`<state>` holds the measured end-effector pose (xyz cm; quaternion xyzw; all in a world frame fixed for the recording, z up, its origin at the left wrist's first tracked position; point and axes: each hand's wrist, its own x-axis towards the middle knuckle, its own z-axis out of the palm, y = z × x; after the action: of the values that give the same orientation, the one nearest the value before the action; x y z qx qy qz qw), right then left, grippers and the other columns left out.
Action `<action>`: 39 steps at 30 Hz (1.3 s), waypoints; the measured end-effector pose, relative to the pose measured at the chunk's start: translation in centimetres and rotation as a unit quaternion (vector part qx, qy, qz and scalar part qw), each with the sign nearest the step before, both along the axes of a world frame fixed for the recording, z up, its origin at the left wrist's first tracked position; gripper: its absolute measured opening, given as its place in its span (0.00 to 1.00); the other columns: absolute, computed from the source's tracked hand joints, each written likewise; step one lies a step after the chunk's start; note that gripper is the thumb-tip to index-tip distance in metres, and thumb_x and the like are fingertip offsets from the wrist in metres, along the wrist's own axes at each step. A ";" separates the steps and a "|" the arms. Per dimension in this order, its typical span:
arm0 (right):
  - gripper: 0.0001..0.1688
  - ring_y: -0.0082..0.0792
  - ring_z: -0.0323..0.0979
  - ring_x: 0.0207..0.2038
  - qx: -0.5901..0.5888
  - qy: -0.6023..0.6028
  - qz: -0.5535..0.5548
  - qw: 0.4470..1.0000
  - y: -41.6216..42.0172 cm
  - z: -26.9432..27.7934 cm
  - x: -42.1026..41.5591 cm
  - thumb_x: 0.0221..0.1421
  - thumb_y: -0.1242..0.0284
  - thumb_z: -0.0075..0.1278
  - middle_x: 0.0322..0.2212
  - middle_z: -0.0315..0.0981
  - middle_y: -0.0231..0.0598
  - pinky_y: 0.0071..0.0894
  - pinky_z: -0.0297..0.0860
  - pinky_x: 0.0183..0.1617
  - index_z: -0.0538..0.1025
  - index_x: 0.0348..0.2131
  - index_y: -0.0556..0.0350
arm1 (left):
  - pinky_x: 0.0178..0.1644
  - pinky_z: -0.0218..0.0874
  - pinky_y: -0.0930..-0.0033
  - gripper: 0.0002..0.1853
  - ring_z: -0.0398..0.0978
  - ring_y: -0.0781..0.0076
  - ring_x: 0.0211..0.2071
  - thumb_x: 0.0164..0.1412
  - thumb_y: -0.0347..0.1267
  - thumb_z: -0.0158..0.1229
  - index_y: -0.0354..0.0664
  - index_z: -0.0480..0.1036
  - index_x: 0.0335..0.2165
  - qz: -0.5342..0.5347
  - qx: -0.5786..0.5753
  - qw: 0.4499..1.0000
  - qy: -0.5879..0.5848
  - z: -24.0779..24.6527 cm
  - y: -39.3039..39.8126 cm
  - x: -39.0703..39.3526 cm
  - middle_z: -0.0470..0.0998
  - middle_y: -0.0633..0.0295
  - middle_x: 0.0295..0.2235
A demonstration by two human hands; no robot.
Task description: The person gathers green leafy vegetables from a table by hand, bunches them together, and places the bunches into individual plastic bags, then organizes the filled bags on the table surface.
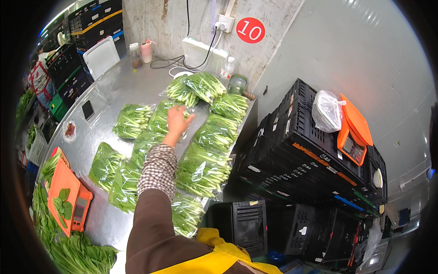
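My left hand [177, 120] reaches forward over the metal table, palm down, thumb spread to the right. Its fingertips are at the right side of a clear bag of leafy greens [160, 116]; whether they touch the plastic I cannot tell. To its left lies another bagged bunch [131, 120]. Beyond the fingers, a bag of greens [205, 85] overlaps a second one [180, 90]. Along the right edge runs a row of packed bags, among them a large bag [203, 167]. My forearm partly covers bags nearer to me. My right hand is out of view.
An orange scale [82, 212] with a few leaves stands at left beside loose greens [78, 253]. A phone [88, 110], bottles [135, 56] and cables [167, 63] are on the table [106, 92]. At right, stacked black crates [273, 150] carry another orange scale [352, 137]. A person [41, 80] stands far left.
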<state>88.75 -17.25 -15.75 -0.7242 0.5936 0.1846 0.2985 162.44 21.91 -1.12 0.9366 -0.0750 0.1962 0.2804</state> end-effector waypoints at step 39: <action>0.26 0.59 0.67 0.40 -0.160 -0.319 0.175 0.918 12.6 9.3 68.0 0.62 0.59 0.28 0.35 0.70 0.61 0.49 0.63 0.43 0.67 0.42 0.64 | 0.36 0.70 0.58 0.21 0.73 0.61 0.34 0.54 0.32 0.59 0.32 0.65 0.43 -0.098 -0.647 0.688 0.315 1.0 -8.4 17.6 0.73 0.54 0.37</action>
<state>156.75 -4.70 -6.50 -0.8748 0.3525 -0.1047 0.3153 180.01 13.49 -0.09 0.5172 0.0719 -0.1388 0.8415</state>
